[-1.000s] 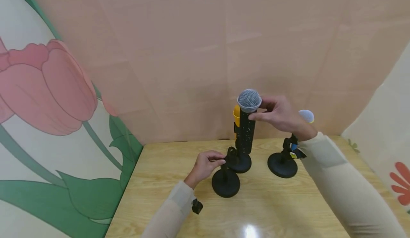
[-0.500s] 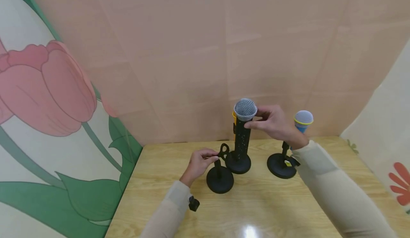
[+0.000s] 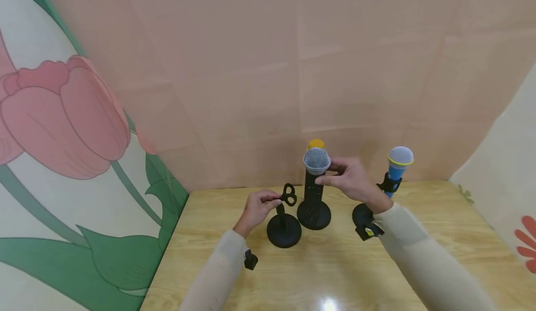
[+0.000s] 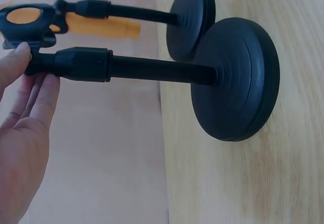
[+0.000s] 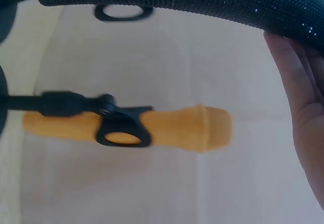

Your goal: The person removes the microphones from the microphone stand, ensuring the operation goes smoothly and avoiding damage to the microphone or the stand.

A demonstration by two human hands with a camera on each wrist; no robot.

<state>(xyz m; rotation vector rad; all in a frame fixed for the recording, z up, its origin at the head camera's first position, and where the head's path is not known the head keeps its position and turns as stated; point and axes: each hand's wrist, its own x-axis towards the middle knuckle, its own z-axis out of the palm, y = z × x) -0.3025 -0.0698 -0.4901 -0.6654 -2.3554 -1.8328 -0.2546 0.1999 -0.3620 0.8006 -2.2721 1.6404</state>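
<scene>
Lower now than a second ago, the black microphone [image 3: 315, 185] comes down beside the empty stand [image 3: 284, 218].

Right hand [image 3: 349, 179] grips it below the mesh head; left hand [image 3: 256, 207] pinches the stand's clip [image 3: 288, 194]. The orange microphone [image 3: 316, 144] stands just behind the stand and the blue microphone [image 3: 398, 164] well right of it. I judge the seating step: next the body must line up with the clip ring.
</scene>
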